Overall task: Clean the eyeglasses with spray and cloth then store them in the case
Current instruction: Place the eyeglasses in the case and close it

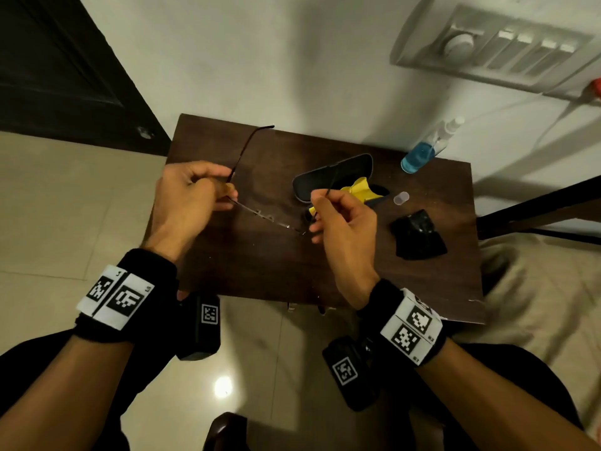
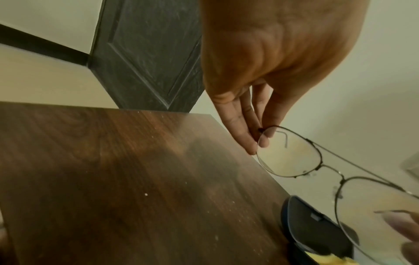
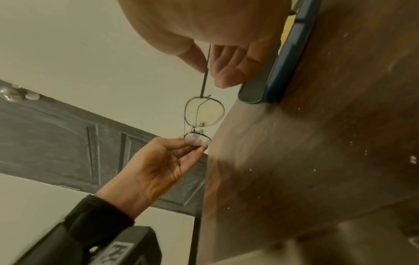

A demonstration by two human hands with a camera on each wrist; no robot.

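Observation:
Thin wire-framed eyeglasses [image 1: 270,219] hang above the brown table [image 1: 247,268], held between both hands. My left hand [image 1: 192,196] pinches the frame at the left lens hinge [image 2: 260,130], and that temple arm sticks up and away. My right hand [image 1: 338,216] pinches the other temple arm [image 3: 205,78] between thumb and fingers. The lenses [image 3: 204,114] look clear. Behind the hands an open dark case [image 1: 331,177] lies on the table with a yellow cloth [image 1: 357,190] in it. A spray bottle [image 1: 422,151] of blue liquid stands at the back right.
A small clear cap [image 1: 401,198] lies next to the case. A crumpled black cloth [image 1: 418,236] lies at the right of the table. A dark door [image 1: 58,66] is at the left, a wall behind, a switch panel [image 1: 500,50] on it.

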